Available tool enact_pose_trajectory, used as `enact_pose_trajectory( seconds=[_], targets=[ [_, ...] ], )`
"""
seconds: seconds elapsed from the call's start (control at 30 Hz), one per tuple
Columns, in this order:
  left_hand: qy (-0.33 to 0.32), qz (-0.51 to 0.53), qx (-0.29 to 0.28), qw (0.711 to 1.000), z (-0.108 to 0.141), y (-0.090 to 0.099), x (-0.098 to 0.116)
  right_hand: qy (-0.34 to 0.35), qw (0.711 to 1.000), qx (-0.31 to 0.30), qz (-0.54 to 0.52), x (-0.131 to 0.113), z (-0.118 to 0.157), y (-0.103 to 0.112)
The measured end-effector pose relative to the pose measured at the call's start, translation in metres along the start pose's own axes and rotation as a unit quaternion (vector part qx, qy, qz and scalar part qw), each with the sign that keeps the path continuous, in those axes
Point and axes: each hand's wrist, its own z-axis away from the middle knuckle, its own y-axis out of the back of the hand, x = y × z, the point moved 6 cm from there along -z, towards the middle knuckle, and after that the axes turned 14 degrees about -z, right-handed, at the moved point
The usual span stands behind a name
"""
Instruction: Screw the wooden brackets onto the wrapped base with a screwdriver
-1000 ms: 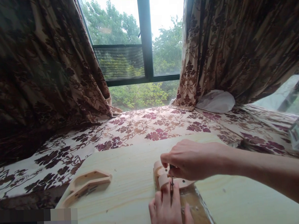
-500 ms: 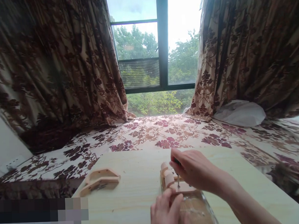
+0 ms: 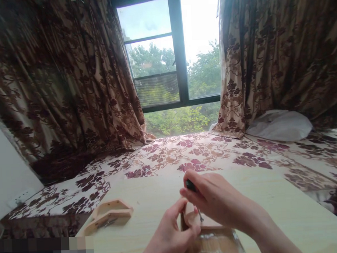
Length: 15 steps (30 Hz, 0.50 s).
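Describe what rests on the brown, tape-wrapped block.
Pale wooden parts rest on the far end of the block, a screwdriver pointing down at them. The left hand and right hand hide much of them; their full shape and the surface beneath cannot be seen.

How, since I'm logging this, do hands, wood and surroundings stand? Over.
Right hand gripping screwdriver, tip down at wooden piece. Left hand against wood's left end, close beside screwdriver. Bent pieces off left.

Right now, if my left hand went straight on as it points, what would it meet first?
Your left hand would likely meet the pale wooden piece at its fingertips, then your right hand; depth is unclear.
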Motion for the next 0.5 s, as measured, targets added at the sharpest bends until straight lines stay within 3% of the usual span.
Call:
enact_pose_trajectory(
  seconds=[0.1, 0.23, 0.5],
  targets=[
    [0.010, 0.047, 0.046, 0.998, 0.001, -0.008, -0.017, 0.012, 1.000, 0.001, -0.001, -0.003, 0.000, 0.002],
    [0.048, 0.018, 0.091, 0.994, 0.004, -0.014, -0.037, -0.002, 1.000, 0.014, 0.016, -0.001, -0.002, 0.007],
    [0.062, 0.043, 0.158, 0.985, 0.009, -0.015, -0.030, -0.019, 0.999, 0.037, 0.015, 0.004, 0.000, 0.007]
  ],
)
